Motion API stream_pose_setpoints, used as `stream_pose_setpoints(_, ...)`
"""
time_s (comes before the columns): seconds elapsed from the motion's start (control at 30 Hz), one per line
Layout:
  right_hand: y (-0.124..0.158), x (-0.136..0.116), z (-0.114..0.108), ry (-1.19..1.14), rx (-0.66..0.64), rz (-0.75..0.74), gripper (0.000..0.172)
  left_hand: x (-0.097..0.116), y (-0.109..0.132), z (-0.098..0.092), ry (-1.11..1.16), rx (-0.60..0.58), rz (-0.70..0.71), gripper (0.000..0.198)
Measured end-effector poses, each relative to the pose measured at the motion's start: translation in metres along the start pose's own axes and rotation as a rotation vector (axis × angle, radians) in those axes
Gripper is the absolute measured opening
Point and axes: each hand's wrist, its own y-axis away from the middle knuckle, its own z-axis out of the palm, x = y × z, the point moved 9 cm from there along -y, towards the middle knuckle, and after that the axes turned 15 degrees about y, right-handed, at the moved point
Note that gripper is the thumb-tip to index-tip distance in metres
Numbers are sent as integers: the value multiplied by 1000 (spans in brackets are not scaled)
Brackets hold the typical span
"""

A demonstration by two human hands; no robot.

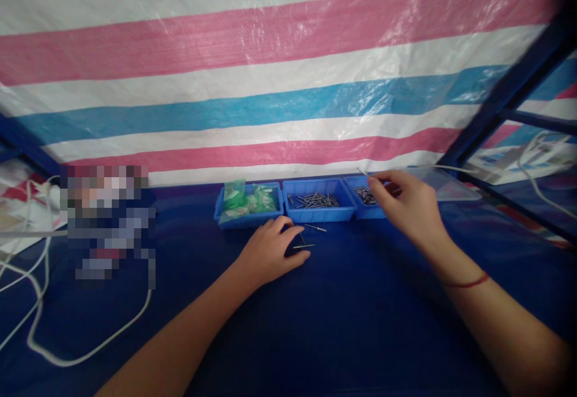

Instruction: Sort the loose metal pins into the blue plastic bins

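Observation:
My left hand (pixel 270 251) rests on the blue tabletop, its thumb and fingers apart. By its fingertips lie thin metal pins, perhaps rivets: one metal pin (pixel 319 228) near the middle bin and another pin (pixel 303 246) between thumb and forefinger. My right hand (pixel 406 202) hovers over the right bin (pixel 370 212) with thumb and forefinger pinched together. A thin, pale metal pin (pixel 362 171) sticks out just beyond those fingertips. Dark metal pieces partly show in that bin; my hand hides the rest. The middle bin (pixel 320 214) holds many loose metal pins.
The left blue bin (pixel 250 221) contains green and clear plastic bags (pixel 262 199). White cables (pixel 67 362) loop across the left side of the table, beside a blurred-out patch. A striped plastic sheet (pixel 270 96) hangs behind. A clear flat sheet (pixel 451 184) lies at back right.

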Motion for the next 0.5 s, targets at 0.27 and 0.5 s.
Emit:
stream_pose_setpoints(0.27, -5, 1, -1, 208, 87, -138, 26, 1, -4, 10, -43, -92, 58, 28)
stream_pose_setpoints(0.5, 38, -85, 14, -110, -245, -479, 17, -3, -8, 10, 1, -83, 23, 21)
